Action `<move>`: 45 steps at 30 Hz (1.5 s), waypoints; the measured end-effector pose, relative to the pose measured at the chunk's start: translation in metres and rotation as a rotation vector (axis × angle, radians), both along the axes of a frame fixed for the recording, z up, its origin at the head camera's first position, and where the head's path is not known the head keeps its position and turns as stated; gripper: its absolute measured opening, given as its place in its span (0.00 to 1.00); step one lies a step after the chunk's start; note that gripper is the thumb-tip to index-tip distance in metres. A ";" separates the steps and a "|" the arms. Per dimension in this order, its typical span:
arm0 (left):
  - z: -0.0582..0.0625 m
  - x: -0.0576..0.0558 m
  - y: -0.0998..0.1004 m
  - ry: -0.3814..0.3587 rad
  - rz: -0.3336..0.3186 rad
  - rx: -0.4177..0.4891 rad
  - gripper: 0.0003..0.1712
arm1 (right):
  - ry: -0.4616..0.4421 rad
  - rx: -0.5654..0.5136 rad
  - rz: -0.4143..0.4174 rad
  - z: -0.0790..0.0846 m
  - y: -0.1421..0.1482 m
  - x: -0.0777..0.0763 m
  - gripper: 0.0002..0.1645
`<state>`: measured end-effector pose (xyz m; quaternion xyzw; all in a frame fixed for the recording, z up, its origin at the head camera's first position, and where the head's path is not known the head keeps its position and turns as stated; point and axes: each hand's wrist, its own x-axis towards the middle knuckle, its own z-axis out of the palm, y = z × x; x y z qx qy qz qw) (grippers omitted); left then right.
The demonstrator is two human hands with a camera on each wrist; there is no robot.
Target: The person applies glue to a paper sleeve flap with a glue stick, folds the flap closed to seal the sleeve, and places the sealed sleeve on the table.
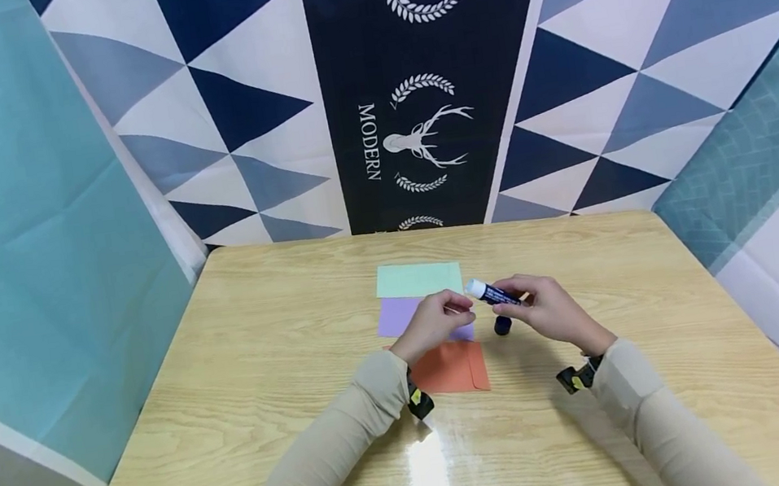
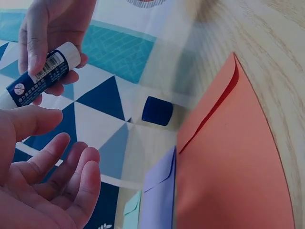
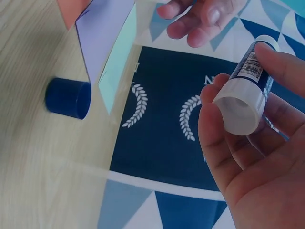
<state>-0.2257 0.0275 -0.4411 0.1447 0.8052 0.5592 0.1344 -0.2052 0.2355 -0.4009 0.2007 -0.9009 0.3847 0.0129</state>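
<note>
My right hand (image 1: 552, 310) grips a glue stick (image 1: 495, 293) above the table, with thumb and fingers around its dark blue labelled barrel. The stick's white end points toward my left hand (image 1: 437, 321). That left hand hovers over the envelopes, its fingers loosely bent and nothing between them. The dark blue cap (image 3: 68, 98) rests on the table, just below the glue stick in the head view. Closest to me lies an orange envelope (image 1: 450, 368). Behind it is a purple envelope (image 1: 397, 316), partly hidden by my left hand, and then a mint green envelope (image 1: 418, 279).
The envelopes lie in a column on the light wooden table (image 1: 260, 326). A patterned cloth (image 1: 253, 105) hangs along the table's far edge, and a teal cloth (image 1: 7, 203) hangs at the left. Each wrist wears a small black camera.
</note>
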 end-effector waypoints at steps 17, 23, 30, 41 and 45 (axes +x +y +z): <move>-0.010 -0.006 0.028 -0.100 -0.008 -0.023 0.22 | -0.083 -0.011 -0.067 -0.015 0.023 0.008 0.17; -0.012 -0.006 0.038 -0.113 -0.018 -0.028 0.25 | -0.092 -0.002 -0.096 -0.017 0.028 0.011 0.18; -0.019 -0.008 0.047 -0.110 0.013 -0.078 0.27 | -0.109 -0.017 -0.100 -0.017 0.031 0.013 0.18; -0.025 -0.010 0.061 -0.113 0.002 -0.186 0.30 | -0.118 -0.035 -0.111 -0.017 0.032 0.015 0.19; -0.029 -0.011 0.063 -0.097 -0.002 -0.217 0.29 | -0.121 -0.035 -0.117 -0.016 0.033 0.015 0.19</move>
